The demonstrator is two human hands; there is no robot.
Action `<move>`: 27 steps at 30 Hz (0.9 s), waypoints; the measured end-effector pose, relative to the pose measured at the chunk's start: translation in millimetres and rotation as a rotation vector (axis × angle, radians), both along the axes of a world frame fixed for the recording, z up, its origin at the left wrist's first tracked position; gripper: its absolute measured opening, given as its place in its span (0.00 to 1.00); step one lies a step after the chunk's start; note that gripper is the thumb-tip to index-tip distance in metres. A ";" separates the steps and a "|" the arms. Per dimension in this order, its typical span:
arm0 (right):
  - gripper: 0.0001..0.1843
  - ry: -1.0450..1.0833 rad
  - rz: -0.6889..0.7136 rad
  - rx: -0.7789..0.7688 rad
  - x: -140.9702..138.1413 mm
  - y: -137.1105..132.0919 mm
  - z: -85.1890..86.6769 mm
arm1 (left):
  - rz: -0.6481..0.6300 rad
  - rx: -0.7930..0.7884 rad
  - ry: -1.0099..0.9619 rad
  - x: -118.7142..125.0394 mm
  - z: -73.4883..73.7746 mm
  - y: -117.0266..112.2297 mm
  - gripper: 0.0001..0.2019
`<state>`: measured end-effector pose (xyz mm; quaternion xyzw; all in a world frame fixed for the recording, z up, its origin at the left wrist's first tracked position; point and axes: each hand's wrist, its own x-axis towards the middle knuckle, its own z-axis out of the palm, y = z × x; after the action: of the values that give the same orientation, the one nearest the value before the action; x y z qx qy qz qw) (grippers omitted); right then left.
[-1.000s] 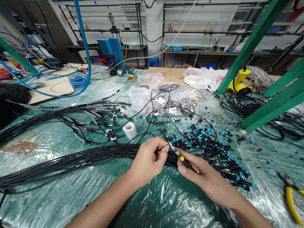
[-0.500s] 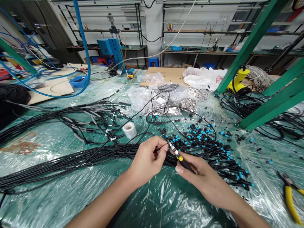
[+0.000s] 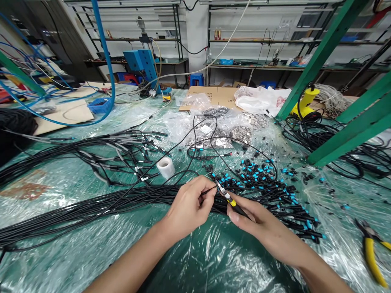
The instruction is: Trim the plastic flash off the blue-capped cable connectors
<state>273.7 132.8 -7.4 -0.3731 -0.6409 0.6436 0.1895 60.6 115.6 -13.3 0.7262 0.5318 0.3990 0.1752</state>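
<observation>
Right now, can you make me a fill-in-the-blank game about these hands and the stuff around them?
The left hand pinches a thin cable that is ____.
The small tool is held in the ____ hand.
The tape roll is ____.
The pliers at the right have ____ handles.

Missing words: black; right; white; yellow.
</observation>
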 end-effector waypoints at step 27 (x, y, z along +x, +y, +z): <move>0.27 -0.003 -0.040 -0.050 -1.2 -2.3 -1.5 | 0.045 0.020 0.061 0.9 -2.1 0.2 0.05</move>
<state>272.5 130.5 -8.9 -0.3912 -0.6174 0.6549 0.1920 61.5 115.8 -15.4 0.7277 0.5489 0.3858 0.1426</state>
